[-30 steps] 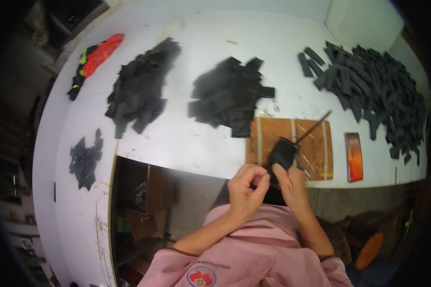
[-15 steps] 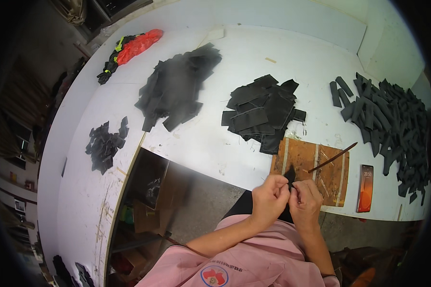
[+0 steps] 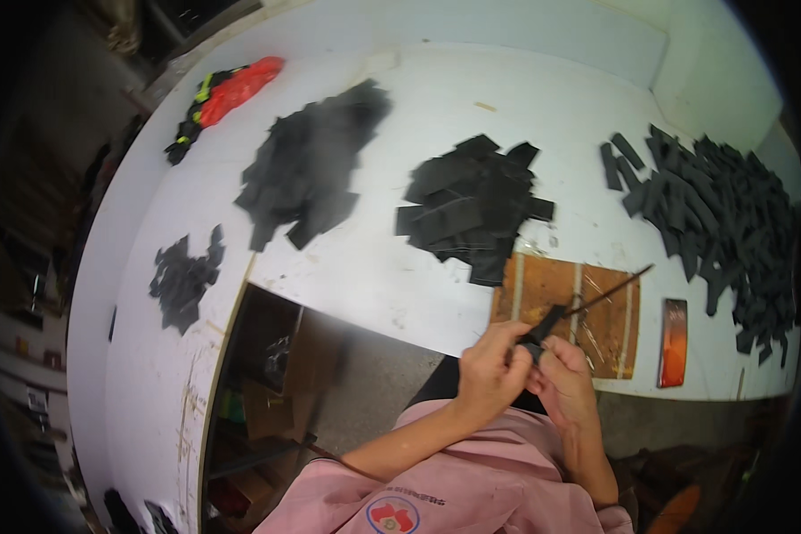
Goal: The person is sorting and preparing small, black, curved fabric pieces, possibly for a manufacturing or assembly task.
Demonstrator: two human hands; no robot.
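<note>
A small piece of black fabric (image 3: 544, 327) is held between my two hands, above the near edge of a worn brown board (image 3: 556, 271). My left hand (image 3: 492, 365) grips its left side with fingers closed. Fingers of my right hand (image 3: 562, 374) pinch the fabric's lower right part, where a greyer face shows. On the board, a thin dark stick (image 3: 616, 289) lies slantwise just beyond the fabric; whether they touch I cannot tell. Just past the board's far left corner sits a pile of flat black fabric pieces (image 3: 463, 205).
A phone (image 3: 674, 343) lies right of the board. Narrow dark grey pieces (image 3: 721, 214) are heaped at the far right. More black pieces form a larger pile (image 3: 311, 160) and a small pile (image 3: 187, 280) on the left. A red plastic bag (image 3: 240, 89) lies at the back left.
The fabric between my hands has turned and shows more of itself, now pointing up and right. The whole view has shifted slightly, and the phone's screen has gone dimmer.
</note>
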